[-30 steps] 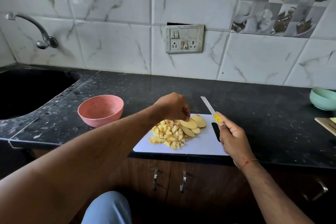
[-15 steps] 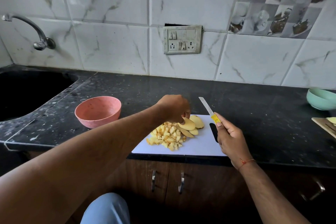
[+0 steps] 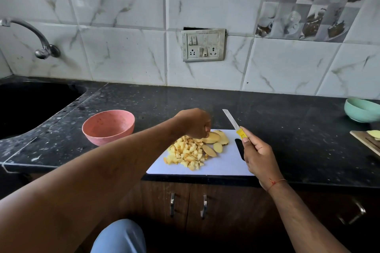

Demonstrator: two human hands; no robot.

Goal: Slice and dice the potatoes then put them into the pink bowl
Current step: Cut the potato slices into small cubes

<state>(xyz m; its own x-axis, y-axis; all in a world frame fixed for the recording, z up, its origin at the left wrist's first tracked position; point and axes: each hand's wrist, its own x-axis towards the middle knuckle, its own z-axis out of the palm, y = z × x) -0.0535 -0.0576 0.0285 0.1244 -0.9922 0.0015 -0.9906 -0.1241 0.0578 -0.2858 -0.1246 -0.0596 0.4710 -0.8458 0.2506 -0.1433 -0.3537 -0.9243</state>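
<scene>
Lifted since a second ago, the potato slice [image 3: 211, 137] was pinched in the left hand [image 3: 195, 123]; the right hand [image 3: 259, 156] stayed wrapped round the knife [image 3: 236, 127].

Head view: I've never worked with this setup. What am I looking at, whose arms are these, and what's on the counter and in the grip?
There is no machine here: a person wears a camera on the head, looking down at their own two bare hands. This is the only view. On the black counter lies a white cutting board with a pile of diced potato and a few potato slices. The left hand pinches one slice at the pile's far edge. The right hand has the yellow-handled knife in its grip, blade raised off the board. The pink bowl sits left of the board and looks empty. A green bowl stands far right.
</scene>
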